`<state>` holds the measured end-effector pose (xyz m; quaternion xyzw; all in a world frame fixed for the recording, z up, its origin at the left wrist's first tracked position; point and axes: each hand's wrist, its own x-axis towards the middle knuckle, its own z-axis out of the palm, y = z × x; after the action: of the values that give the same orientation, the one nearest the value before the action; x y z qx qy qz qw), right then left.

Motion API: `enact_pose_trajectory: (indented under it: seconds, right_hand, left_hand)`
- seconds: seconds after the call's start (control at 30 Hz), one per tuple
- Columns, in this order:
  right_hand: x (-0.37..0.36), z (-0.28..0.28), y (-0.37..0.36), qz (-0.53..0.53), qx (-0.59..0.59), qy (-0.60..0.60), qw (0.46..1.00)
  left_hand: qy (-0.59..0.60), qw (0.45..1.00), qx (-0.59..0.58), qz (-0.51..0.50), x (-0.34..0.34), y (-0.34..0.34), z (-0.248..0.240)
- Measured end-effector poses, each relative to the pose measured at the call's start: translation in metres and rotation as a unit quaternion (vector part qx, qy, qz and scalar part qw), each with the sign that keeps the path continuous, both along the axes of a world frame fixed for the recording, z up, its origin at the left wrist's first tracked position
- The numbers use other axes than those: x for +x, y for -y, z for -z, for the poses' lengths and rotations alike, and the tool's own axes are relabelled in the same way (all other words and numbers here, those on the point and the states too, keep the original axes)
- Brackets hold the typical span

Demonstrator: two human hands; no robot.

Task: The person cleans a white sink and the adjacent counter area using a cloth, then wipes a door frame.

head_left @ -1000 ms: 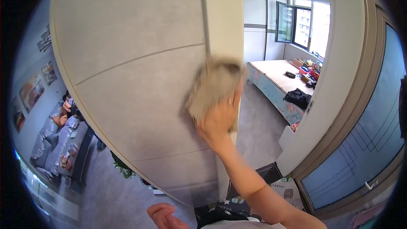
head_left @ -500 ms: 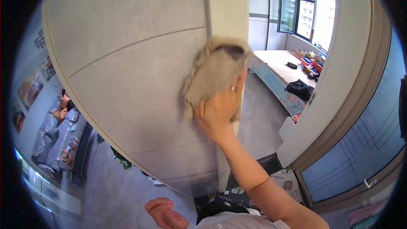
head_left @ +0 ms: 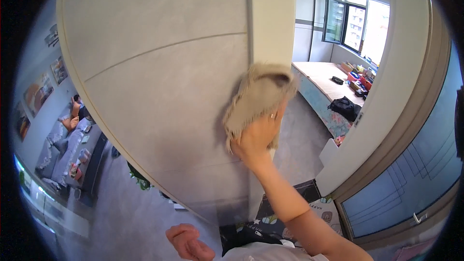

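My right hand [head_left: 256, 137] presses a beige cloth with frayed, fringed edges [head_left: 261, 96] against the edge of a grey wall panel [head_left: 169, 106], where it meets a cream door frame [head_left: 272, 19]. The fingers lie partly behind and under the cloth, and a ring shows on one of them. A dark fold opens near the cloth's top. Low in the view, my left hand [head_left: 189, 242] hangs away from the wall with its fingers curled in and nothing seen in them.
Through the doorway on the right stands a bed [head_left: 319, 79] with a black bag [head_left: 345, 108] and several boxes on it. A blue glass door [head_left: 411, 164] is at the far right. On the left, a person sits on a grey sofa [head_left: 63, 154]. A patterned mat [head_left: 270, 224] lies below.
My right hand and the cloth have slid a little down along the panel's edge. The whole view has shifted slightly. My left hand stays nearly where it was.
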<state>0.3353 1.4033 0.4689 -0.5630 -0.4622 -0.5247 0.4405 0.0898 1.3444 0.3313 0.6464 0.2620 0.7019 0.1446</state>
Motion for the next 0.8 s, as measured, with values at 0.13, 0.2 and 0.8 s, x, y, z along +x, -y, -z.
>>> enact_pose_trajectory:
  seconds: [0.13,0.2,0.8]
  right_hand:
    - [-0.006,-0.067,-0.002,0.062,0.04,-0.015,0.997]
    - [-0.015,-0.105,-0.017,0.054,0.105,0.007,0.993]
    - [-0.061,-0.085,-0.029,-0.097,-0.144,0.146,0.974]
  left_hand:
    - [0.015,1.0,0.015,0.004,0.004,0.0,-0.002]
    - [0.007,1.0,0.016,-0.003,0.001,0.001,-0.002]
    - [-0.202,0.927,0.316,0.001,0.086,-0.136,-0.194]
